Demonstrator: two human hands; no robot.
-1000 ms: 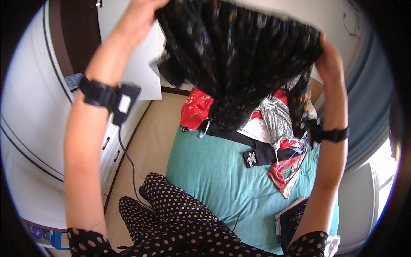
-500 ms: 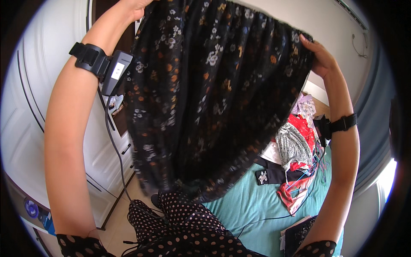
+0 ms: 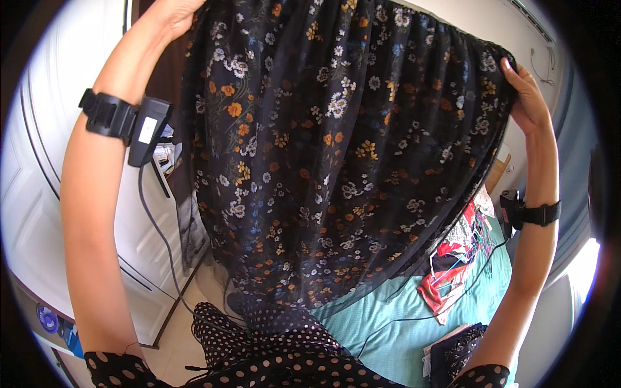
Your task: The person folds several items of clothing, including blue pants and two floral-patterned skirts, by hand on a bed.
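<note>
A black, sheer skirt (image 3: 349, 161) with white, orange, yellow and blue flowers hangs spread out in front of me, gathered along its top edge. My left hand (image 3: 180, 16) is closed on its upper left end at the top of the picture, with the fingertips out of view. At the upper right corner my right hand (image 3: 532, 103) pinches the top edge, its thumb lying on the front and its other fingers mostly hidden behind. The skirt's lower hem hangs over my dotted trousers (image 3: 284, 339) and the bed.
A turquoise-covered bed (image 3: 375, 301) lies beyond, with red and patterned clothes (image 3: 443, 284) on it. Folded dark clothes (image 3: 456, 352) lie near my right arm. White wardrobe doors (image 3: 45, 200) stand left, a blue-grey curtain (image 3: 572, 149) right. Cables (image 3: 158, 226) run from both forearm straps.
Both hands have moved farther apart, the left leftward and the right to the right and slightly down. The skirt is stretched wider and flatter, covering more of the clothes on the bed.
</note>
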